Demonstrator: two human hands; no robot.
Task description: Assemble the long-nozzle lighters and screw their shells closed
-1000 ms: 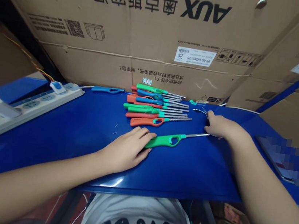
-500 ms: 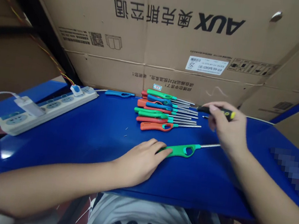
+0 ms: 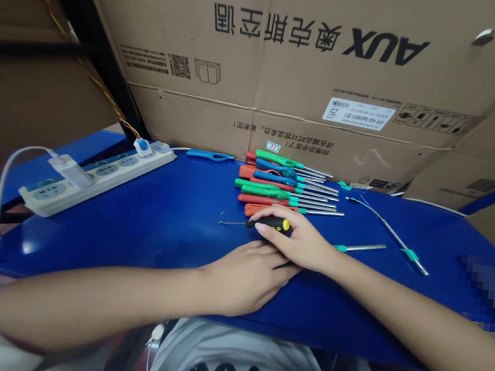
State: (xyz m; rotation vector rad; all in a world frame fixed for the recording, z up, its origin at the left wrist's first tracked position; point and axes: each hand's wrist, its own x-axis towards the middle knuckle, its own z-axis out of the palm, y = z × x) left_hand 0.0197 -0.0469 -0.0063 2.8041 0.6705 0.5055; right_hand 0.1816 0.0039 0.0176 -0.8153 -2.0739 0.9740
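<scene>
My right hand (image 3: 301, 241) is closed around a black and yellow screwdriver (image 3: 267, 223). Its thin shaft points left, with the tip low over the blue table beside a tiny screw (image 3: 222, 212). Beneath it, my left hand (image 3: 244, 276) is closed over the handle of a green long-necked lighter, and the two hands overlap. Most of that lighter is hidden; its metal tube (image 3: 364, 248) sticks out to the right. Just behind the hands lies a pile of lighters (image 3: 269, 192) in green, red, orange and blue, tubes to the right.
A blue handle piece (image 3: 210, 156) lies at the back, near a white power strip (image 3: 106, 182) with plugs and a cable. Right of the pile rest a loose metal tube with wire (image 3: 393, 235) and a small teal part (image 3: 344, 186). A cardboard box (image 3: 286, 99) walls the back.
My right hand has swung left with the screwdriver, from the right of the pile to above my left hand. The loose tube and teal part behind it now show. The view has shifted slightly.
</scene>
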